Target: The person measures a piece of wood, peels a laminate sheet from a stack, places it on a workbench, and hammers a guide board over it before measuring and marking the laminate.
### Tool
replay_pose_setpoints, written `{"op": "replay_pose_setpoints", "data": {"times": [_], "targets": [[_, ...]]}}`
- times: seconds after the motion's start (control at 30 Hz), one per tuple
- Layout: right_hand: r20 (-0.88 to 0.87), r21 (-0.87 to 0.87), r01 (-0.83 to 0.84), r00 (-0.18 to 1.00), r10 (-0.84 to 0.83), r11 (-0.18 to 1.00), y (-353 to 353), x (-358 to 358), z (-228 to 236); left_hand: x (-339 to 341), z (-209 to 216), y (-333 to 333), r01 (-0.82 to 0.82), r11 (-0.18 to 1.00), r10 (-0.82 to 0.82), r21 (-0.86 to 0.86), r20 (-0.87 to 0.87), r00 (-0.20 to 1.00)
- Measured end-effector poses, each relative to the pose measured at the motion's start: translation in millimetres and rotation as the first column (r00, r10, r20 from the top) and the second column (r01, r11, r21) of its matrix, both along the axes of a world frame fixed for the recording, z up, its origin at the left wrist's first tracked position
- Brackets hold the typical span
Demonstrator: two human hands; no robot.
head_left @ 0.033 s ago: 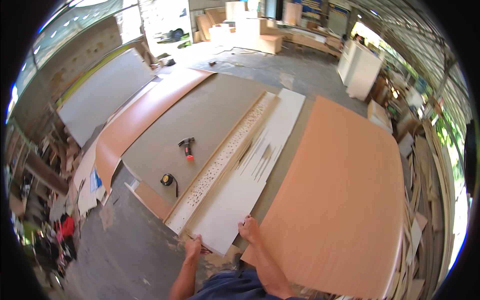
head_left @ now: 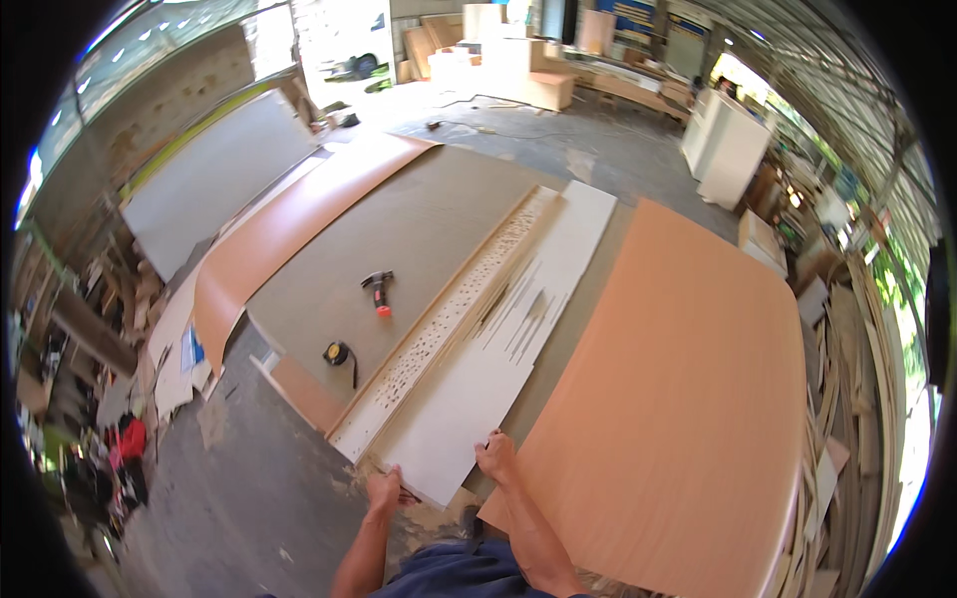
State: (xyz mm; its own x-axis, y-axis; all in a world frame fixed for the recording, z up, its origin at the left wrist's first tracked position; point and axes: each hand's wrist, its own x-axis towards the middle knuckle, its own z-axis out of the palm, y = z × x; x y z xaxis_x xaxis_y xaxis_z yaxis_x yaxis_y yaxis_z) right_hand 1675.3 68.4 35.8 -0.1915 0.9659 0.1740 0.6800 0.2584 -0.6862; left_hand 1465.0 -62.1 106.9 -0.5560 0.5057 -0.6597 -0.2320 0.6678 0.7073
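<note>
A long white board (head_left: 454, 419) lies slantwise before me, its near end close to my body. My left hand (head_left: 383, 488) is closed on the near left corner of the board. A thin dark item (head_left: 410, 495) shows by its fingers, too small to name. My right hand (head_left: 495, 456) is closed around the board's right edge, near the same end. Along the board's left side runs a long narrow strip (head_left: 439, 334) with raised wooden edges and many small dark pieces or spots on it. Several thin strips (head_left: 528, 311) lie on the board's middle.
A claw hammer (head_left: 379, 293) and a tape measure (head_left: 337, 353) lie left on a large grey-brown sheet (head_left: 329, 264). A curled orange-brown sheet (head_left: 299, 229) lies beyond them. Another wood-coloured sheet (head_left: 678, 399) lies close on my right, with stacked timber (head_left: 862, 399) past it. White cabinet (head_left: 726, 149) stands far right.
The whole view has shifted slightly to the right. Both hands keep their hold on the white board, which has not visibly moved.
</note>
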Motion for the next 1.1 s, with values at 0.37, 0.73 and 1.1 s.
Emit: {"op": "replay_pose_setpoints", "data": {"times": [0.37,0.73,1.1], "targets": [[-0.341,-0.542,-0.155,0.939,-0.047,0.826,7,41,20,1,-51,-121,-0.041,0.969,-0.049,-0.242,-0.352,0.935],[-0.541,-0.272,-0.011,0.829,-0.143,0.962,-39,-77,91,-74,-156,-359,-0.731,0.640,0.756,-0.237,0.028,0.654],[-0.749,-0.562,-0.493,0.644,-0.156,0.664,-31,-397,97,-174,-193,-495,-0.788,0.442,0.896,-0.429,0.164,0.413]]}}
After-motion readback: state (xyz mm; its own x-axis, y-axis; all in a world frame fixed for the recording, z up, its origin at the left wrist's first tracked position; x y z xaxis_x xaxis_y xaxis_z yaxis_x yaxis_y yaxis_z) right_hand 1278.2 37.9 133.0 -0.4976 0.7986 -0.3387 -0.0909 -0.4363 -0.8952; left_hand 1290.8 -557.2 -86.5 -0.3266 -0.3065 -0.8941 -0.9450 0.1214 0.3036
